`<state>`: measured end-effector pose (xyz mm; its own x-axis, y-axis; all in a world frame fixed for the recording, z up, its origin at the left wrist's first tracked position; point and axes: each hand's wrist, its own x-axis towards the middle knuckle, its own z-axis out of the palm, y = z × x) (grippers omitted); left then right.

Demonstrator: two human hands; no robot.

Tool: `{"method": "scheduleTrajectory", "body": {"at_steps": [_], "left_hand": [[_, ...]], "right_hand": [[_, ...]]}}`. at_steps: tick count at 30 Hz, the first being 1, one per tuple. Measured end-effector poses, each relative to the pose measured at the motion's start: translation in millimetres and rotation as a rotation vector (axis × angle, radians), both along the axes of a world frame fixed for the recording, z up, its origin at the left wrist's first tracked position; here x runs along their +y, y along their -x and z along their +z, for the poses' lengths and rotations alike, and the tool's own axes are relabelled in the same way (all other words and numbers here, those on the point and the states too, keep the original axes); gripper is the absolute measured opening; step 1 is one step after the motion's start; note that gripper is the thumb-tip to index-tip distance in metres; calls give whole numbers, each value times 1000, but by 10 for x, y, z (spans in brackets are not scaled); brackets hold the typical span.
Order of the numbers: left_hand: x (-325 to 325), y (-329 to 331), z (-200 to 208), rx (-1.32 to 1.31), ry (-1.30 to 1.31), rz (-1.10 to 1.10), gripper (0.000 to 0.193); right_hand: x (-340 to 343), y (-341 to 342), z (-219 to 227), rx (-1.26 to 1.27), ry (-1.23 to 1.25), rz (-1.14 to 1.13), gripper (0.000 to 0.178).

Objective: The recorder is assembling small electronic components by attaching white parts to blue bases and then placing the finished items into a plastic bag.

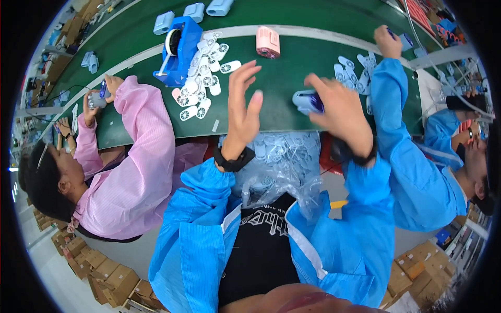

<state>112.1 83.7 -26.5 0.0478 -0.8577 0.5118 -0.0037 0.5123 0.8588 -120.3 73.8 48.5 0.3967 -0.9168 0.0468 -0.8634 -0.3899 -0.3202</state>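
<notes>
My left hand [243, 104] is raised over the green table edge, its fingers stretched apart with nothing in them. My right hand [339, 107], a little blurred by motion, has its thumb and fingers around a small light-blue plastic housing [302, 99] with a dark blue part. Between and below my wrists lies a clear plastic bag [282, 161] full of light-blue pieces. Left of my left hand is a pile of white oval covers [201, 78] with round spoked grilles. Beyond my hands a pink plastic housing [267, 41] stands on the table.
A blue tape dispenser [180, 49] stands by the white covers. Light-blue covers [355, 73] lie at the right. More light-blue housings [194, 11] sit on the far strip. Co-workers in a pink sleeve [148, 115] and a blue sleeve [391, 99] work close on either side.
</notes>
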Motion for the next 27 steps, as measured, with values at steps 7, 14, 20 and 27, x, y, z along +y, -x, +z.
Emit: {"method": "scheduleTrajectory", "body": {"at_steps": [7, 14, 20, 27], "left_hand": [[-220, 177, 118, -276, -98, -149, 35], [-692, 1046, 241, -424, 211, -279, 29], [-708, 1155, 70, -671, -34, -332, 37], [-833, 1059, 73, -560, -240, -441, 29]], "right_hand": [[-214, -25, -406, 235, -4, 9, 46], [-88, 208, -1067, -241, 308, 96, 45], [47, 208, -942, -251, -135, -54, 30], [-54, 45, -852, -283, -262, -179, 26]]}}
